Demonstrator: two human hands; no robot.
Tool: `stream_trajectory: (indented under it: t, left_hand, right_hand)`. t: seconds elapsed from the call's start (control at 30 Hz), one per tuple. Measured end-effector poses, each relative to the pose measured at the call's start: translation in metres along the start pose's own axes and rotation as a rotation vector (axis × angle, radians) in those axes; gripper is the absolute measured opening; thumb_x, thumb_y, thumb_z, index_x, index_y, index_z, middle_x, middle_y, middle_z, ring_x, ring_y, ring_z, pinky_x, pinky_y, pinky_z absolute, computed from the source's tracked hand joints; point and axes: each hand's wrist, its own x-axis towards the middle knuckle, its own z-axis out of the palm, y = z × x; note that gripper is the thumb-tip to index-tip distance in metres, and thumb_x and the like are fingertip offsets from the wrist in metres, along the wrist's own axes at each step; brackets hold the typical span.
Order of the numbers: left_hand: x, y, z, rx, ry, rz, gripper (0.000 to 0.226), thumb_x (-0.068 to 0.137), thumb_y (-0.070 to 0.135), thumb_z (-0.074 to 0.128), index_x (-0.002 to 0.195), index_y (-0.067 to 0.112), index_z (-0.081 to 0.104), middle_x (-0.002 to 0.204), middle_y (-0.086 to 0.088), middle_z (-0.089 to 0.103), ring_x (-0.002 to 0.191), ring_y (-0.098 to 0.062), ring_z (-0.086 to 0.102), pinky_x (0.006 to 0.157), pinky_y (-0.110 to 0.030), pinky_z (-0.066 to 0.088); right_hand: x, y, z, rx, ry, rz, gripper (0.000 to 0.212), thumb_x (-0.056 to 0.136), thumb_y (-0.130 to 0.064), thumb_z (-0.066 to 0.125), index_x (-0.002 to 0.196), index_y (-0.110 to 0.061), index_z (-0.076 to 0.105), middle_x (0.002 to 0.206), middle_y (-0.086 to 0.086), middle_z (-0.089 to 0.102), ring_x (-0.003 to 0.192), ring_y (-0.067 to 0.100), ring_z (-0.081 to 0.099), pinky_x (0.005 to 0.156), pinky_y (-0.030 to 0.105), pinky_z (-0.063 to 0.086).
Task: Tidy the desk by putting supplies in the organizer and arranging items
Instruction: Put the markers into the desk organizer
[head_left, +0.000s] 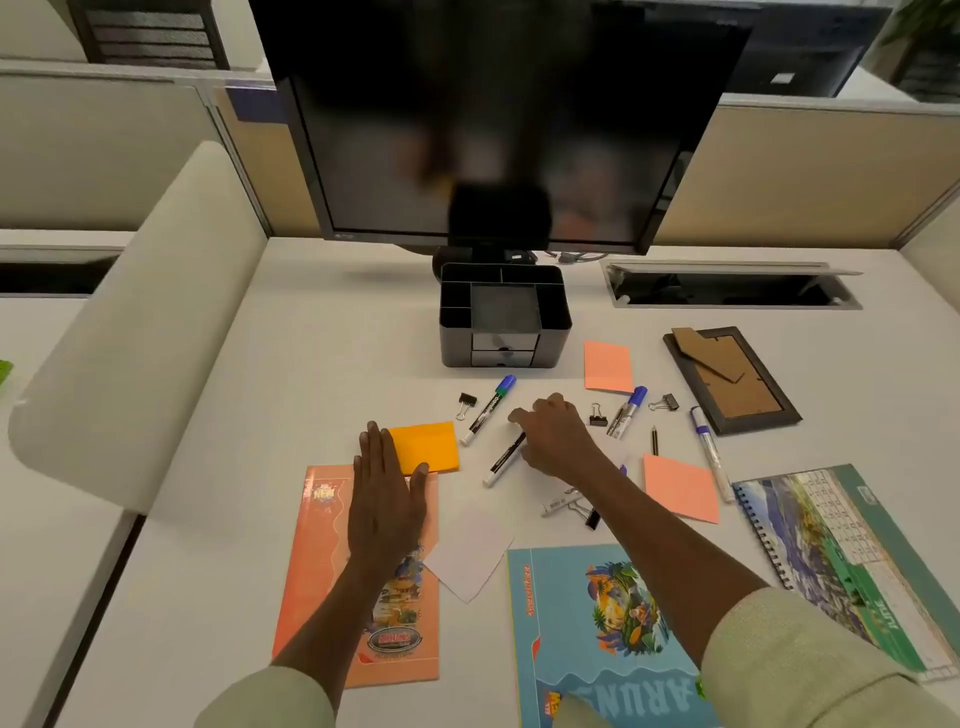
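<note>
The right hand (553, 436) curls its fingers (519, 415) on a pen (505, 458); it may roll away. The left hand (387, 499) lies flat, fingers straight.

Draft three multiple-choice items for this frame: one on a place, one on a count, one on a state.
1. Where does the black organizer stand?
A. In front of the monitor
B. On the calendar
C. Beside the blue booklet

2. How many pink sticky pads lie on the desk?
A. One
B. Two
C. Four

3. What is the right hand doing?
A. Lying flat on a booklet
B. Curling its fingers round a marker
C. Hanging idle

Key: 1 A, it sits right below the screen. 2 B, one pad near the organizer, another by the calendar. 3 B, the marker's white barrel sticks out beneath the hand.
</note>
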Motion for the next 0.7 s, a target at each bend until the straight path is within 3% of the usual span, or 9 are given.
stream_trajectory:
  t: [0.33, 0.57, 0.7]
  left_hand:
    - [-0.001, -0.003, 0.003, 0.042, 0.008, -0.015, 0.079, 0.095, 0.063, 0.019, 0.156, 0.014, 0.003, 0.164, -0.002, 0.000, 0.151, -0.021, 0.003, 0.121, -0.037, 0.009]
    - [-0.001, -0.002, 0.002, 0.038, 0.012, -0.035, 0.080, 0.094, 0.063, 0.020, 0.156, 0.013, 0.006, 0.164, -0.002, 0.003, 0.151, -0.022, 0.005, 0.122, -0.038, 0.011]
    - [-0.002, -0.002, 0.002, 0.060, 0.023, -0.015, 0.078, 0.096, 0.061, 0.022, 0.156, 0.012, 0.008, 0.164, -0.004, 0.005, 0.151, -0.023, 0.007, 0.122, -0.038, 0.010]
  right_hand:
    - [0.006, -0.015, 0.000, -0.066, 0.071, -0.121, 0.020, 0.094, -0.014, 0.055, 0.106, -0.017, 0.071, 0.096, 0.007, 0.062, 0.095, 0.025, 0.051, 0.080, 0.035, 0.040]
    - [0.007, -0.009, -0.011, -0.050, 0.128, -0.244, 0.014, 0.089, -0.007, 0.060, 0.095, -0.011, 0.071, 0.089, 0.008, 0.064, 0.092, 0.026, 0.054, 0.089, 0.037, 0.041]
    - [0.010, 0.001, -0.028, -0.016, 0.183, -0.227, 0.017, 0.087, -0.008, 0.064, 0.097, -0.019, 0.071, 0.091, 0.003, 0.067, 0.096, 0.023, 0.056, 0.094, 0.041, 0.042]
